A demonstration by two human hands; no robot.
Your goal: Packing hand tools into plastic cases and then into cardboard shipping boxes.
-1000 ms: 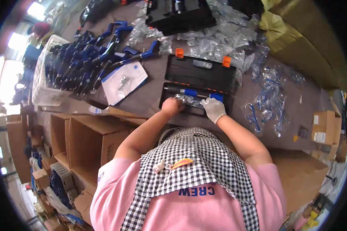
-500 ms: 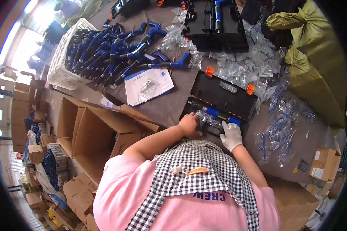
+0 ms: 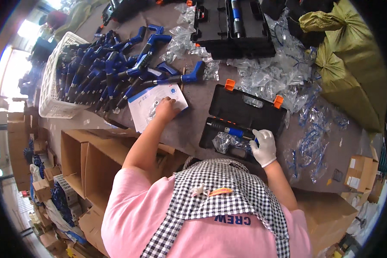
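An open black case with orange latches lies in front of me on the grey table. In its lower half rests a blue-and-black tool with a clear plastic bag beside it. My right hand, in a white glove, is closed over the tool's handle end, which it mostly hides. My bare left hand is over a stack of printed sheets, fingers bent at a small clear bag with a metal part inside. The fingertips are partly hidden.
A white crate heaped with blue-and-black tools stands at the left. Black cases and clear bags lie beyond. Blue wrapped pieces and olive sacks are at right. Cardboard boxes stand near left.
My left hand has left the case and moved left to the printed sheets and the small bag. My right hand stays at the tool's handle, its fingers more curled.
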